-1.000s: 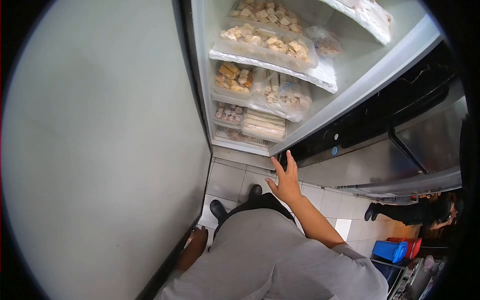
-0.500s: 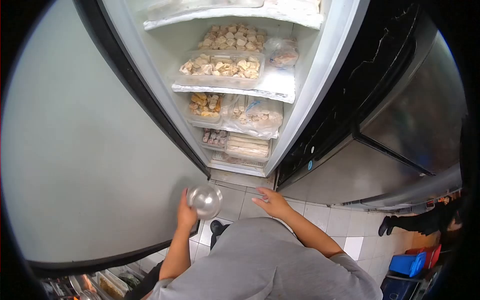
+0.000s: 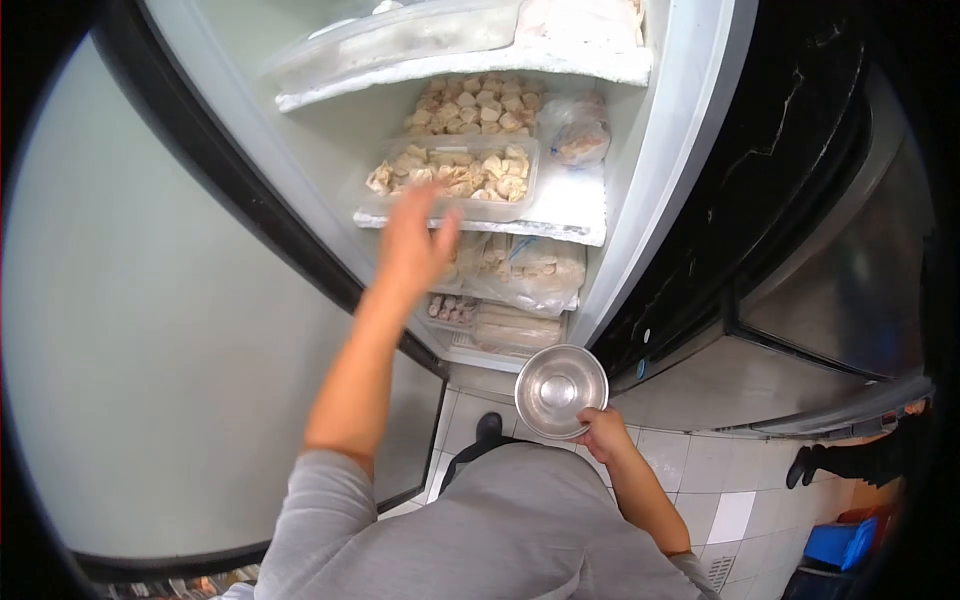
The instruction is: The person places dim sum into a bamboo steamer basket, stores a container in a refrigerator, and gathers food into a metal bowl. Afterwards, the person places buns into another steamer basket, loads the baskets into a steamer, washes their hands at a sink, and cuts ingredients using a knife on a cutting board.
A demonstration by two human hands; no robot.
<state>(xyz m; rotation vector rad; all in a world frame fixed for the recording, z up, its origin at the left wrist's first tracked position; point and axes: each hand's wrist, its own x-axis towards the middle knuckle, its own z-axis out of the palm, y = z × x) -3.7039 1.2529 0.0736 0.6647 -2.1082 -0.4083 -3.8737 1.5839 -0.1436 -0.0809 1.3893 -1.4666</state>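
"Steel bowl (image 3: 540,385), how far along?"

"Early, I'd judge. Bowl's out, just right of lower centre, nothing visible in it. Dumplings (image 3: 510,175) sit in the tray (image 3: 495,211), upper centre; none seen out of it."

"Hands?"

"Well apart. Right hand (image 3: 605,435) clamped on the bowl's rim, thumb over the inside. Left hand (image 3: 412,240), left of centre, is at the tray's front: fingers loosely spread, thumb out, blurred. Can't tell if it touches; no dumpling seen in it."

"Further out?"

"Shelf (image 3: 570,205) under the tray, bag (image 3: 580,142) to its right. Door (image 3: 180,350) open, filling frame left."
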